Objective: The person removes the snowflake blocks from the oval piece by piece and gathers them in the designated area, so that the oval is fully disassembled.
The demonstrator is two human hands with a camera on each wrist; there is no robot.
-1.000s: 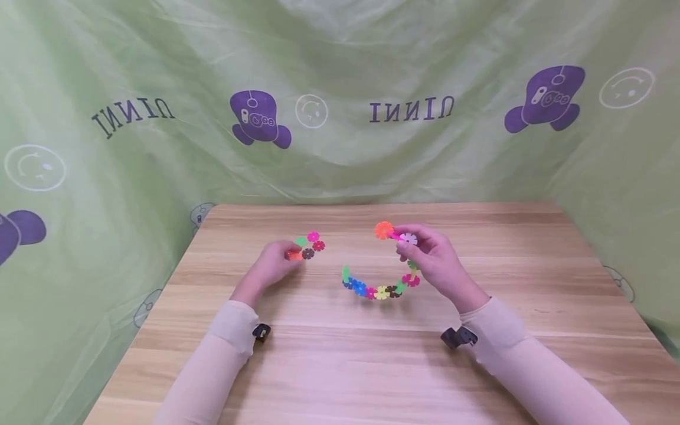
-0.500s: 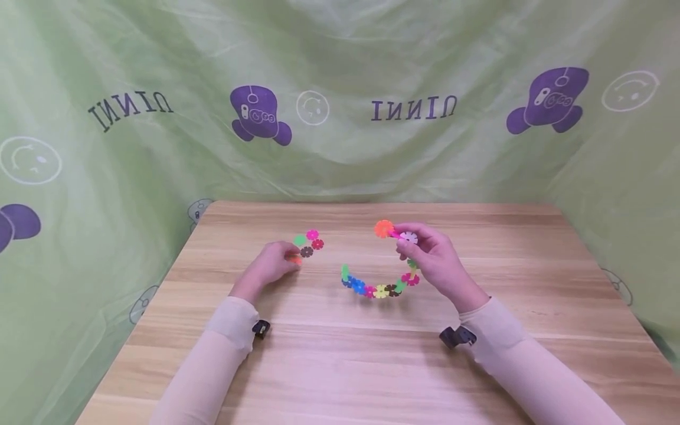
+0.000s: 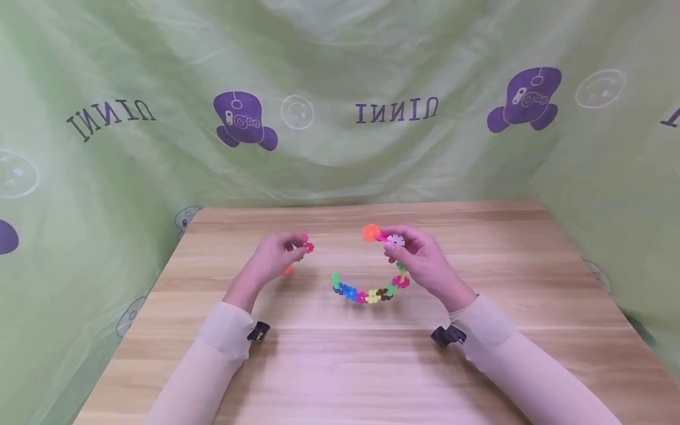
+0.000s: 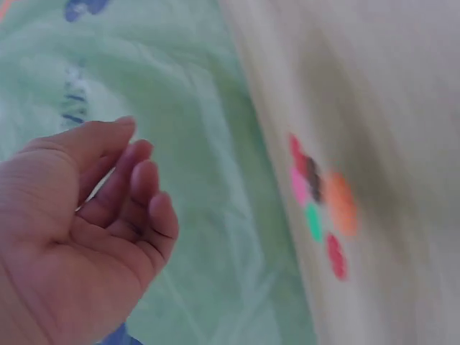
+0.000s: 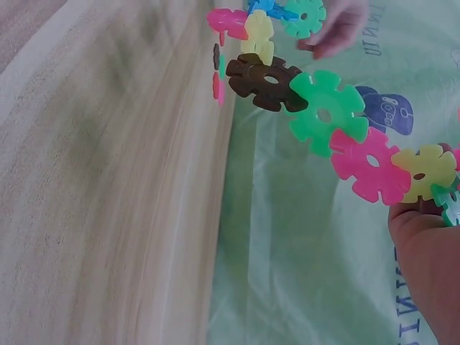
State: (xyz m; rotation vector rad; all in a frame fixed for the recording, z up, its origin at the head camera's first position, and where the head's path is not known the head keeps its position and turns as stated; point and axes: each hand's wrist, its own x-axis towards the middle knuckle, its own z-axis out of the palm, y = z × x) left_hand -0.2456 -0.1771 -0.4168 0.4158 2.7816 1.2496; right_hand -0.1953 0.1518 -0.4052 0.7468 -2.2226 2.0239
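My right hand pinches a chain of interlocking snowflake discs near its upper end. An orange disc sticks out beyond the fingertips, beside a white disc. The rest of the chain curves down and left to a green end. In the right wrist view, a green disc and a pink disc show slotted together. My left hand hovers over loose discs, partly hiding them. The left wrist view shows the left hand's fingers loosely bent, with nothing between them; an orange disc lies among the loose ones.
The wooden table has its far edge just beyond the hands. Behind it and at both sides hangs a green printed curtain. A black wrist camera sits at the left cuff, another wrist camera at the right.
My left hand has moved from the orange loose disc forward over the other loose discs, covering more of them. The right hand keeps its hold on the chain. The head view has shifted slightly.
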